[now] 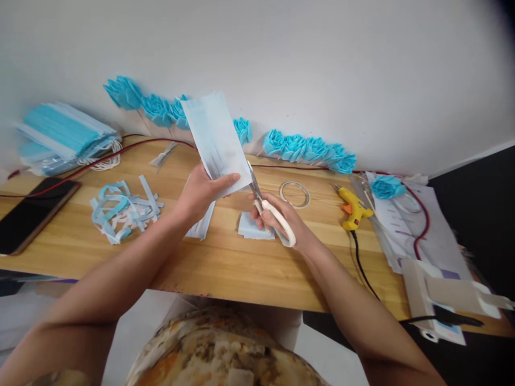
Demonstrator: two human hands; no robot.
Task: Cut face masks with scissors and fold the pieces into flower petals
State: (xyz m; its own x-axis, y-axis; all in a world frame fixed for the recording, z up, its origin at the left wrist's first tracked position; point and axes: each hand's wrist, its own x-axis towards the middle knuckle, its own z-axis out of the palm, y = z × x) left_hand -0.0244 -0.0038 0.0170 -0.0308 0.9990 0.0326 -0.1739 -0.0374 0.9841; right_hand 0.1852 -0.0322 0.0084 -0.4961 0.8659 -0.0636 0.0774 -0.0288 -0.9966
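A pale blue face mask sheet [217,139] is held up over the table by my left hand [205,190], thumb on its near face. My right hand [277,217] grips white-handled scissors [284,225], whose blades lie at the sheet's right edge. Whether the blades are apart there is hard to tell. Below my right hand lies a small stack of light blue cut pieces [251,228]. Another pale strip of mask material [201,225] lies on the table beneath my left hand, partly hidden by it.
Blue fabric flowers [309,147] lean along the wall. At left are a pile of masks [68,134], a phone [34,209] and blue-white scraps [120,209]. A tape roll [295,194], a yellow glue gun [352,206], papers [426,220] and a power strip [418,295] lie right.
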